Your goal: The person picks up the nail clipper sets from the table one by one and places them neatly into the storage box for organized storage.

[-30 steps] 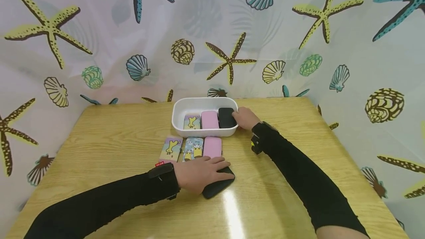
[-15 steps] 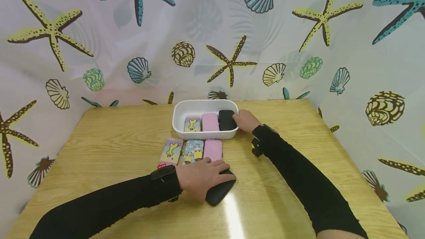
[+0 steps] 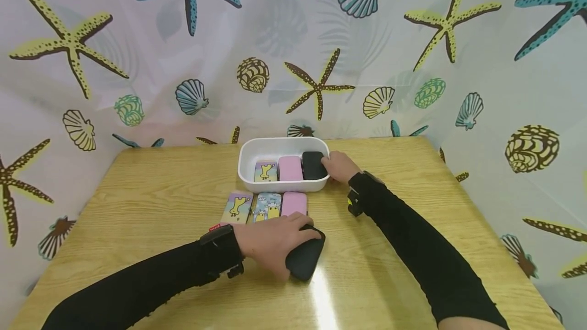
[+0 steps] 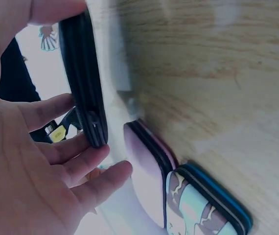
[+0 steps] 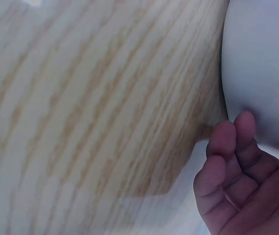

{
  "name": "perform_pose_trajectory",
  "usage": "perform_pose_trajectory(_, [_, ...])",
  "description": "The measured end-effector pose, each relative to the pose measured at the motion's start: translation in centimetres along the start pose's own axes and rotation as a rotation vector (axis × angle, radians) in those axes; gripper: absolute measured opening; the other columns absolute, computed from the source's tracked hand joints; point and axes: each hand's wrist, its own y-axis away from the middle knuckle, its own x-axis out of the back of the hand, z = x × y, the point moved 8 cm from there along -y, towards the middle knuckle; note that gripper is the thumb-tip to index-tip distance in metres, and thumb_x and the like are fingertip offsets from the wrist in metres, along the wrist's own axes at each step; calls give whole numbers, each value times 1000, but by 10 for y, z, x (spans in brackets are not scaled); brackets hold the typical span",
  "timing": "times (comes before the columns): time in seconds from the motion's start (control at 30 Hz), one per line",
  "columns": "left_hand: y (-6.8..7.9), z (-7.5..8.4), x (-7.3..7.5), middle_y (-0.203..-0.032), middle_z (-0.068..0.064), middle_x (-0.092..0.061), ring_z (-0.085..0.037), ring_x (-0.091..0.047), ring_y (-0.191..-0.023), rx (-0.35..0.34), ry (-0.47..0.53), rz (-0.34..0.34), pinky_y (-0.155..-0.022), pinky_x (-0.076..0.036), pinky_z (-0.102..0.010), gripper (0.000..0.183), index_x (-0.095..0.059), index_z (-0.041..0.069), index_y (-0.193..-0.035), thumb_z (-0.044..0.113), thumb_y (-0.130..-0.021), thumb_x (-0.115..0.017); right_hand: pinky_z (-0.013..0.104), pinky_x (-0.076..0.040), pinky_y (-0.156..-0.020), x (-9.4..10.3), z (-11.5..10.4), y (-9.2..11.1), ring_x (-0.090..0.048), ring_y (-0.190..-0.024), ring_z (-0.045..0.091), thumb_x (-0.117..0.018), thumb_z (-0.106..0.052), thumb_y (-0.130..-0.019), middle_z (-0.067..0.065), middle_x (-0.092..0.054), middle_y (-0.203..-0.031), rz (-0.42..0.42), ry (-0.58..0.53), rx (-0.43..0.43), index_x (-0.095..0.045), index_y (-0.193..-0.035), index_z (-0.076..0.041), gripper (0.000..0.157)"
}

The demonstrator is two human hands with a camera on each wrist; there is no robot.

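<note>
My left hand (image 3: 270,241) holds a black zip case (image 3: 304,256) between thumb and fingers, in front of the row of cases. In the left wrist view the black zip case (image 4: 84,78) stands on edge, its zipper pull showing near the fingertips. At the back, my right hand (image 3: 341,167) grips the right rim of a white plastic bin (image 3: 286,186). The right wrist view has curled fingers (image 5: 222,137) against the bin's outer wall (image 5: 264,63). Inside the bin sit a giraffe-print case (image 3: 266,171), a pink case (image 3: 290,168) and another black case (image 3: 314,165).
Before the bin lie a pastel giraffe-print case (image 3: 237,208), a blue giraffe-print case (image 3: 267,207) and a pink case (image 3: 294,202), side by side. They rest on a wooden table (image 3: 183,177). A curtain (image 3: 220,29) with starfish and shells hangs behind.
The black zip case has turned under my left hand, its near end swinging right, and my fingers have closed round its edges. My right hand keeps its hold on the bin.
</note>
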Motion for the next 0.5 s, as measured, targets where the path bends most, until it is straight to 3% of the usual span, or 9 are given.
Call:
perform_pose_trajectory(0.23, [4,-5,24,-148,-5,-37,-17,-43,-125,25,7,125,-100,-45,-29,93,-41,21,-151,41,-71,-83,29,-43,-55,4,-5,5,-56,-57,19,-36,-26,-105,9,-58,-70,-7,-15,3,-60,-93,1,38])
perform_pose_trajectory(0.5, [14,-24,58,-145,-4,-40,-14,-41,-124,61,-31,311,-99,-45,-28,92,-42,19,-149,41,-68,-79,29,-44,-55,2,-4,4,-57,-57,19,-37,-27,-104,9,-60,-72,-4,-14,17,-62,-94,1,39])
